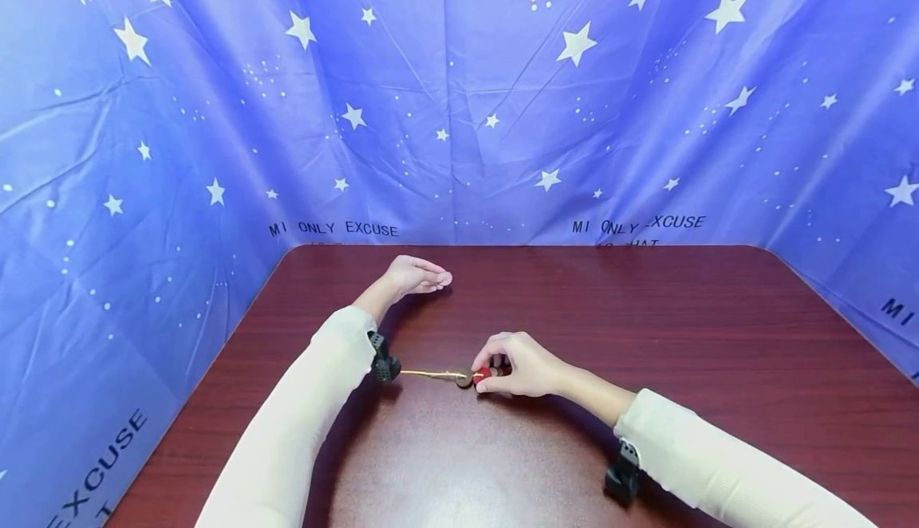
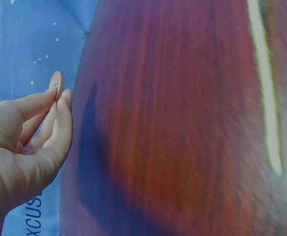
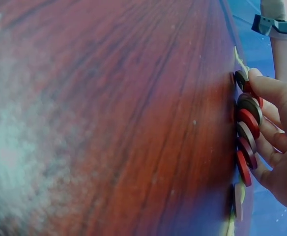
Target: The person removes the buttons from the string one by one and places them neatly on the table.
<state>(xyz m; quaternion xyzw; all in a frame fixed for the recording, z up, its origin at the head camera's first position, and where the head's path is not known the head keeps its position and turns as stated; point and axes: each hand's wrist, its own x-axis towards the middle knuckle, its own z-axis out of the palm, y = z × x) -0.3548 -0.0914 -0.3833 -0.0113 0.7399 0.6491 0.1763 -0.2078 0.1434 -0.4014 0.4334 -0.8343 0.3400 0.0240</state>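
Note:
In the head view, my left hand (image 1: pixel 412 273) is raised over the far left part of the table, pinching a pale pink button (image 1: pixel 446 278) at its fingertips. The left wrist view shows this round button (image 2: pixel 58 82) with small holes, held up on edge between thumb and fingers. Nearer the table's middle, my right hand (image 1: pixel 530 365) pinches a red button (image 1: pixel 482 376) strung on a yellow cord (image 1: pixel 431 374). A dark brown button (image 1: pixel 464 380) sits just left of its fingertips. In the right wrist view, several red and brown buttons (image 3: pixel 248 123) line up under that hand.
A lighter button (image 3: pixel 238 201) lies on the cord past the row in the right wrist view. The reddish-brown table (image 1: pixel 646 313) ends at a blue star-printed curtain (image 1: pixel 445 97) behind and at the sides. Black wrist cameras (image 1: pixel 385 360) hang below both sleeves.

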